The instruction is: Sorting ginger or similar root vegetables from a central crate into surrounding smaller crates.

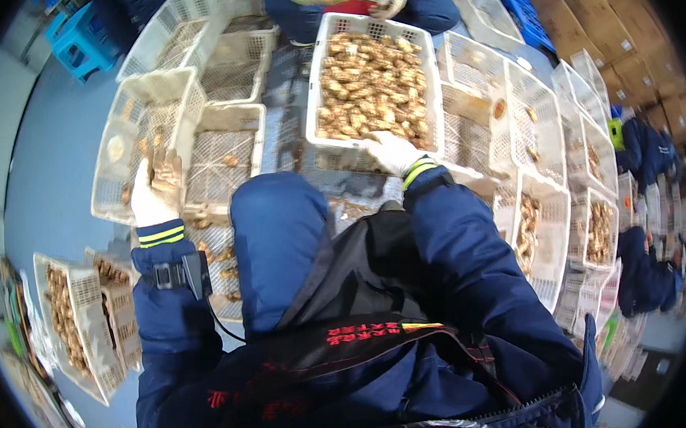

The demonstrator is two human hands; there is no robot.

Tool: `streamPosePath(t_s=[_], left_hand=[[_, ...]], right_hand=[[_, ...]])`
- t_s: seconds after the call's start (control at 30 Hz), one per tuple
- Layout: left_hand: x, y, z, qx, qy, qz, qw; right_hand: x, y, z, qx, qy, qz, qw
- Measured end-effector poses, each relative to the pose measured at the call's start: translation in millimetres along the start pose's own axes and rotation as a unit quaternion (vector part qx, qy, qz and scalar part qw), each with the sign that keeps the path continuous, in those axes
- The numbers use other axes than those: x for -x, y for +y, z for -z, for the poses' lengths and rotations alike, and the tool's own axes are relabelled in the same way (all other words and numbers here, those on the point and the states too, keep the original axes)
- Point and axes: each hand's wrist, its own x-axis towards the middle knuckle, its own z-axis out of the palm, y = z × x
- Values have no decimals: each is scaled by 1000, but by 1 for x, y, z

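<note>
In front of me a white plastic crate [312,112] is filled with brown, knobbly mushroom-like pieces [373,86]. My right hand [394,152], in a pale glove, lies at the crate's near edge beside the pieces; whether it grips anything is hidden. My left hand [159,182], gloved with soiled fingers, is over a mesh crate [101,192] at the left. Its fingers are extended, and a few brown pieces lie just beyond the fingertips. Right of that hand, another crate [260,136] holds a single small piece [230,160].
A co-worker's gloved hands [391,2] are beyond the full crate. Mesh crates [536,123] stand along the right, some holding pieces. Stacked crates [88,327] of pieces are at lower left. A blue stool [83,44] stands upper left; cardboard boxes [592,17] are upper right.
</note>
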Motion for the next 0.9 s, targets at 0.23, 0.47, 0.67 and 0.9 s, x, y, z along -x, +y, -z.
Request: streamPosePath(t_s=[0.23,0.47,0.67,0.9], left_hand=[[42,-108,-159,-230,-378,-134,887],[-12,-211,-151,13,-166,268,949],[-34,-223,-151,4,-217,196,956],[-43,-205,-151,-6,-193,188,963]], right_hand=[[16,-4,7,33,-31,-22,999],[11,43,23,-53,177,-7,983],[-66,62,10,169,114,5,979],[-94,69,7,175,11,-89,980]])
